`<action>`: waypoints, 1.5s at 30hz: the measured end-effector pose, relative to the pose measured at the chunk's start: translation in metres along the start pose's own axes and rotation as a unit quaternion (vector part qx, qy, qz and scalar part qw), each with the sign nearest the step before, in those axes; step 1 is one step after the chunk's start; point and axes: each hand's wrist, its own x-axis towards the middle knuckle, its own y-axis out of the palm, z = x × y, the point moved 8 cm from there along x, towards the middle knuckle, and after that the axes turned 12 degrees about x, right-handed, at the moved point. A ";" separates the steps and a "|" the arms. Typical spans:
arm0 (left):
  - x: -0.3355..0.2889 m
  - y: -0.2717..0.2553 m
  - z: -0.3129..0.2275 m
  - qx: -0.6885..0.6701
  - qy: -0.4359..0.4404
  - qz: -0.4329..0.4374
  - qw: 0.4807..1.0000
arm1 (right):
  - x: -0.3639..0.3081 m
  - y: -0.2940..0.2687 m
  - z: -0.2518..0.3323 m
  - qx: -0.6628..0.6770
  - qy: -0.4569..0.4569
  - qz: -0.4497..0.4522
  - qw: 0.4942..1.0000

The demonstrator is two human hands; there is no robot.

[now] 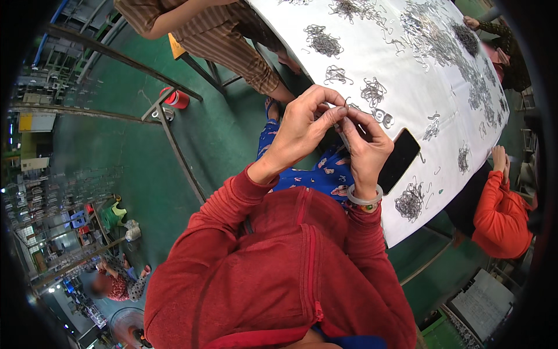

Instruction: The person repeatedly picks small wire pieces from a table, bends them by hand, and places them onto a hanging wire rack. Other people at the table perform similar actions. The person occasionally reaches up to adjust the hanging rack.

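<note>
My left hand (302,129) and my right hand (367,150) meet over the near edge of the white-covered table, fingertips pinched together. Between them a small, thin, curved metal hook (347,103) shows only its tip; the fingers hide the rest. A pale bracelet and a beaded one circle my right wrist. Just past the fingers lie small piles of bent metal hooks (372,92), with a few ring-shaped pieces (382,118) close to my right hand. A dark phone (400,161) lies flat right beside that hand.
Another hook pile (410,202) sits near the table's corner, and larger heaps (430,35) spread across the far side of the white table (401,75). A person in striped clothes (203,41) stands at the left. Someone in orange (501,215) is at the right. Metal frames (174,125) stand left.
</note>
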 end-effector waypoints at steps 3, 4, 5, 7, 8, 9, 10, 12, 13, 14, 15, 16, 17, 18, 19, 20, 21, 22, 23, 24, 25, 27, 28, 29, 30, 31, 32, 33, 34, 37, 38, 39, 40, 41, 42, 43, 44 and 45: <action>0.007 0.000 -0.005 0.053 0.018 -0.004 0.998 | 0.004 0.001 0.005 0.010 -0.017 0.002 1.000; 0.008 0.000 -0.006 0.064 0.027 -0.010 0.998 | 0.005 0.002 0.007 0.013 -0.022 0.005 1.000; 0.008 -0.001 -0.005 0.058 0.021 -0.019 0.998 | 0.006 0.003 0.008 0.014 -0.022 0.014 1.000; 0.007 0.000 -0.004 0.040 0.016 -0.030 0.999 | 0.007 0.005 0.007 0.009 -0.017 0.022 1.000; 0.007 0.000 -0.002 0.026 0.002 -0.049 0.998 | 0.007 0.006 0.004 -0.015 -0.008 0.018 1.000; 0.004 0.000 -0.001 0.006 -0.007 -0.063 0.998 | 0.007 0.010 0.008 -0.022 -0.041 0.043 0.998; 0.003 0.001 -0.001 -0.020 -0.008 -0.074 0.997 | 0.008 0.007 0.008 -0.047 -0.043 0.039 0.997; 0.002 0.003 -0.008 -0.049 0.013 -0.084 0.995 | 0.007 0.005 0.019 -0.031 -0.114 0.060 0.991; 0.003 0.004 -0.011 -0.064 0.012 -0.074 0.995 | 0.009 -0.002 0.024 -0.049 -0.129 0.061 0.989; 0.004 0.003 -0.013 -0.079 0.001 -0.070 0.994 | 0.010 -0.018 0.028 -0.084 -0.115 0.038 0.989; 0.007 0.002 -0.019 -0.065 0.011 -0.060 0.996 | 0.014 -0.042 0.034 -0.108 -0.117 -0.018 0.987; 0.009 0.001 -0.026 -0.064 0.025 -0.055 0.996 | 0.019 -0.068 0.037 -0.110 -0.090 -0.045 0.989; 0.011 -0.003 -0.032 -0.054 0.026 -0.058 0.997 | 0.029 -0.095 0.044 -0.130 -0.079 -0.055 0.987; 0.013 -0.008 -0.038 -0.043 0.026 -0.065 0.997 | 0.040 -0.122 0.050 -0.153 -0.081 -0.064 0.983; 0.016 -0.014 -0.041 -0.045 0.003 -0.071 0.996 | 0.050 -0.158 0.052 -0.242 -0.020 -0.097 0.965; 0.018 -0.019 -0.052 -0.050 0.023 -0.059 0.997 | 0.066 -0.177 0.054 -0.306 -0.026 -0.056 0.950; 0.023 -0.027 -0.063 -0.036 0.049 -0.073 0.995 | 0.077 -0.205 0.046 -0.347 0.027 -0.066 0.935; 0.027 -0.032 -0.082 -0.041 0.121 -0.065 0.990 | 0.088 -0.229 0.037 -0.440 0.074 -0.058 0.893; 0.032 -0.037 -0.095 -0.031 0.151 -0.056 0.986 | 0.097 -0.248 0.027 -0.502 0.100 -0.055 0.857; 0.036 -0.047 -0.109 -0.027 0.191 -0.076 0.978 | 0.103 -0.260 0.017 -0.524 0.093 -0.047 0.845; 0.044 -0.056 -0.118 -0.059 0.203 -0.079 0.974 | 0.109 -0.269 0.007 -0.565 0.091 -0.029 0.820; 0.049 -0.072 -0.138 -0.114 0.231 -0.089 0.962 | 0.114 -0.276 -0.009 -0.582 0.066 0.002 0.810; 0.052 -0.080 -0.147 -0.141 0.245 -0.093 0.955 | 0.114 -0.283 -0.014 -0.545 0.097 0.005 0.833; 0.050 -0.089 -0.158 -0.119 0.260 -0.097 0.953 | 0.116 -0.284 -0.013 -0.574 0.087 0.013 0.814; 0.054 -0.095 -0.169 -0.111 0.283 -0.094 0.948 | 0.118 -0.283 -0.012 -0.586 0.078 0.017 0.806; 0.057 -0.101 -0.181 -0.104 0.307 -0.090 0.942 | 0.118 -0.282 -0.013 -0.585 0.086 0.030 0.806; 0.058 -0.107 -0.192 -0.098 0.331 -0.087 0.935 | 0.119 -0.282 -0.013 -0.591 0.091 0.038 0.801; 0.057 -0.115 -0.194 -0.059 0.310 -0.129 0.940 | 0.120 -0.282 -0.009 -0.613 0.066 0.047 0.786; 0.057 -0.125 -0.204 -0.066 0.319 -0.130 0.936 | 0.121 -0.281 -0.009 -0.637 0.040 0.067 0.767; 0.051 -0.152 -0.233 -0.063 0.330 -0.158 0.928 | 0.131 -0.316 -0.021 -0.588 0.082 0.048 0.804; 0.044 -0.159 -0.239 -0.068 0.301 -0.170 0.936 | 0.132 -0.335 -0.028 -0.553 0.119 0.058 0.823; 0.037 -0.169 -0.244 -0.074 0.272 -0.182 0.942 | 0.136 -0.342 -0.030 -0.586 0.034 0.062 0.808; 0.026 -0.174 -0.256 -0.081 0.243 -0.192 0.947 | 0.143 -0.344 -0.027 -0.592 -0.071 0.083 0.798; 0.025 -0.177 -0.260 -0.079 0.273 -0.210 0.936 | 0.152 -0.358 -0.035 -0.629 -0.040 0.100 0.770; 0.025 -0.181 -0.262 -0.070 0.304 -0.232 0.921 | 0.157 -0.364 -0.033 -0.595 -0.058 0.091 0.797; 0.020 -0.190 -0.267 -0.057 0.336 -0.257 0.904 | 0.162 -0.357 -0.025 -0.566 -0.118 0.114 0.808; 0.011 -0.202 -0.274 -0.044 0.367 -0.280 0.886 | 0.176 -0.354 -0.025 -0.599 -0.087 0.094 0.790; 0.001 -0.218 -0.278 -0.033 0.392 -0.301 0.869 | 0.185 -0.340 -0.016 -0.615 -0.072 0.116 0.776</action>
